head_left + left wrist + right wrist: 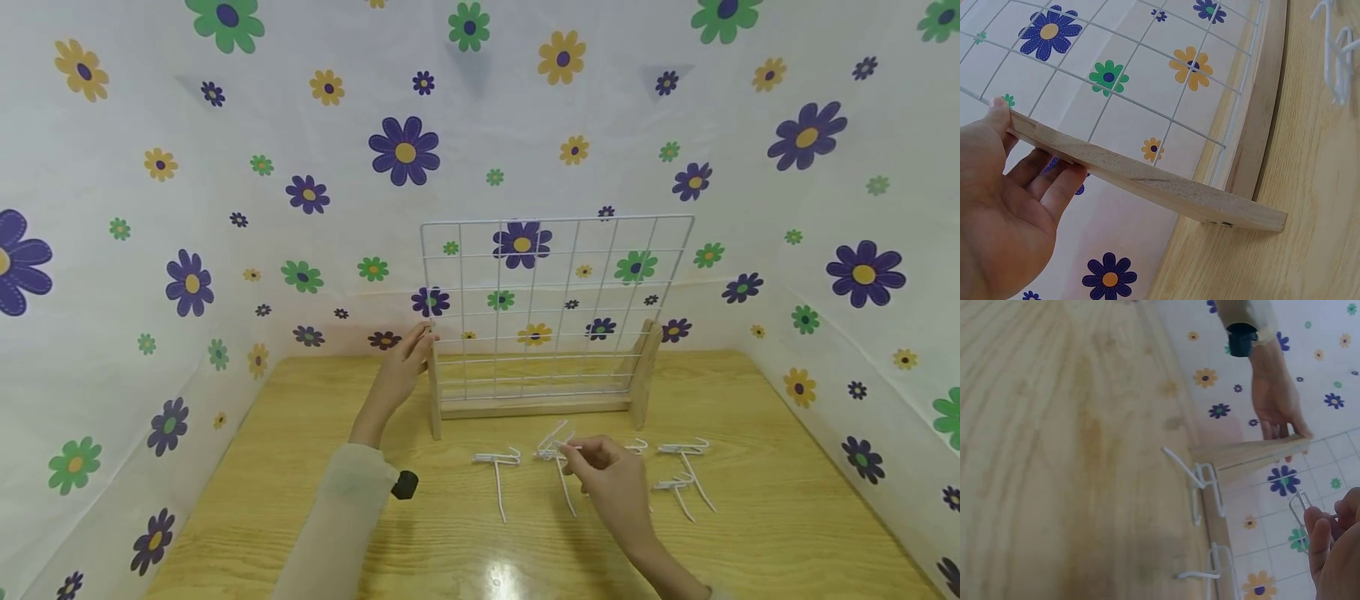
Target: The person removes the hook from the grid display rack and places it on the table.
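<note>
A white wire grid panel (555, 296) stands upright in a wooden stand (540, 408). My left hand (397, 371) grips the upper end of the left side post; in the left wrist view the thumb and fingers of this hand (1010, 206) lie on opposite sides of the wooden post (1147, 178). Over the table in front of the stand, my right hand (617, 492) pinches a white wire display hook (1299, 503) between thumb and fingers. Near that hand lie several more hooks, one (498, 483) to its left and others (686, 450) to its right.
The wood-grain table (300, 467) is bordered by a white flower-patterned cloth (315, 150) behind and at both sides. A dark device (405, 485) sits at the left sleeve. The stand's right post (645, 375) is in front of the back cloth.
</note>
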A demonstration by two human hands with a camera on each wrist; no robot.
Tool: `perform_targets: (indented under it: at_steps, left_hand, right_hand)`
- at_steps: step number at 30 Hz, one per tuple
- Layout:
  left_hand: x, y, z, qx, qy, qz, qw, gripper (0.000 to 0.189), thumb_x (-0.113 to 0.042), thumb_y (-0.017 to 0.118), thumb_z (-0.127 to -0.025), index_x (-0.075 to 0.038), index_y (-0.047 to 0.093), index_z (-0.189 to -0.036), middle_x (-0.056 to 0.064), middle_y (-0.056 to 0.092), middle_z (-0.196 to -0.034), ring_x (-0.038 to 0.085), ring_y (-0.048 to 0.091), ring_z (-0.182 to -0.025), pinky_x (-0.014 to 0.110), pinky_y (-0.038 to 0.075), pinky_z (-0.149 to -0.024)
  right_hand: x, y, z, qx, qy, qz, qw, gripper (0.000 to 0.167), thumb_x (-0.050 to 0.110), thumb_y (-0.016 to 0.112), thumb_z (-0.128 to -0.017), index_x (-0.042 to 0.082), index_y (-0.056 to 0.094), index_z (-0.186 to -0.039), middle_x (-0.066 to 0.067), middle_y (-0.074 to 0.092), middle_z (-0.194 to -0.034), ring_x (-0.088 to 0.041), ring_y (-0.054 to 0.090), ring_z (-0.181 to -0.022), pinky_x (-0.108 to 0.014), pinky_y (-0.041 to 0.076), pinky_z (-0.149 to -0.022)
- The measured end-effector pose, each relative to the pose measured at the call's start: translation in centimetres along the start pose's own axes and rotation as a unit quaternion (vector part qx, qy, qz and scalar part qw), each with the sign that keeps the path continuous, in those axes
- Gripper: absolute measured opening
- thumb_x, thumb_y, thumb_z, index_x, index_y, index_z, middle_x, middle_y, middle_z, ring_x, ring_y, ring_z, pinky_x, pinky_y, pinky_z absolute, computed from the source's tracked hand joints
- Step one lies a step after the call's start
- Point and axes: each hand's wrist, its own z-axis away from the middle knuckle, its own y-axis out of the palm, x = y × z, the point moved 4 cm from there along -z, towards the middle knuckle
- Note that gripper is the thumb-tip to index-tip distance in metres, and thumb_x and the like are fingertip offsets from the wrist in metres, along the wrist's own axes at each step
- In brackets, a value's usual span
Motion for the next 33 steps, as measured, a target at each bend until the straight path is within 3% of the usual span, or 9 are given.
perform_targets:
  at_steps: [8,14,23,33]
  left_hand:
    - [3.9,0.0,-2.0,-0.011,0.021,0.001,0.9997,0.062,-0.043,0.039,-0.113,-0.011,0.028,-0.164,0.016,0.047,-0.157,0.037,0.045,-0.143,0.045,0.048,-0.111]
    - [3.9,0.0,-1.8,-0.015,0.018,-0.009,0.9997,0.064,-0.048,0.040,-0.112,-0.012,0.030,-0.164,0.013,0.049,-0.156,0.036,0.048,-0.141,0.044,0.050,-0.110]
    - [3.8,-0.1,-1.8,-0.014,0.021,-0.007,0.9997,0.063,-0.045,0.039,-0.112,-0.012,0.029,-0.164,0.016,0.048,-0.156,0.037,0.048,-0.141,0.044,0.050,-0.110]
    - [3.9,-0.1,-1.8,-0.014,0.018,-0.004,0.9997,0.063,-0.046,0.039,-0.112,-0.012,0.029,-0.164,0.015,0.048,-0.156,0.037,0.047,-0.142,0.044,0.049,-0.110]
  right_hand:
    - [-1.5,1.3,1.4,0.026,0.039,0.013,0.9988,0.005,0.000,0.080,-0.088,0.002,0.075,-0.089,-0.006,0.074,-0.073,-0.023,0.067,-0.056,-0.018,0.051,-0.043]
    - [-2.4,2.1,2.3,0.045,0.077,-0.001,0.9960,0.008,-0.004,0.079,-0.087,0.003,0.075,-0.088,-0.014,0.074,-0.078,-0.026,0.071,-0.061,-0.020,0.054,-0.045]
    - [-3.4,2.9,3.3,0.068,0.127,0.002,0.9895,0.006,0.000,0.080,-0.088,0.001,0.074,-0.087,-0.010,0.073,-0.072,-0.020,0.067,-0.057,-0.019,0.051,-0.042]
    - [-3.8,3.4,3.8,0.079,0.129,0.010,0.9885,0.007,-0.001,0.079,-0.088,-0.003,0.072,-0.088,-0.011,0.073,-0.075,-0.020,0.069,-0.059,-0.022,0.057,-0.047]
